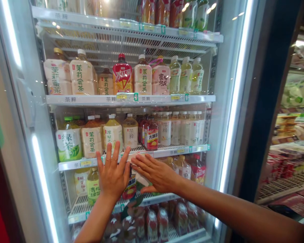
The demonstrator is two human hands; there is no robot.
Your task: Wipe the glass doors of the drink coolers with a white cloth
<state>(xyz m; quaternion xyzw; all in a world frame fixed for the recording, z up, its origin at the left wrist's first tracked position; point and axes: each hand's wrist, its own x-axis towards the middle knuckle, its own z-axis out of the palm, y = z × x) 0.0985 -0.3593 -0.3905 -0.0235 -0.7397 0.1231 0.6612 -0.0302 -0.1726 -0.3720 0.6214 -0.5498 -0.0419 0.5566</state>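
Note:
My left hand [114, 175] is raised with its fingers spread, apparently flat on the glass door in front of the drink shelves. Beside it, my right hand [158, 172] is stretched out sideways, its fingertips close to my left thumb. A pale sheet or sticker with a green part [142, 180] shows partly under the right palm; the hand hides most of it. Behind the hands stand a dark-labelled tea bottle [129, 189], a green-labelled bottle [93, 185] and, one shelf up, a pale yellow tea bottle [112, 131]. Neither hand grips a bottle.
The cooler's white shelves [131, 99] carry rows of bottled tea. A light strip [44, 189] runs down the left side, near a pale door handle [26, 104]; another light strip [233, 111] is on the right. Beyond the dark frame stands a rack of packaged food [294, 135].

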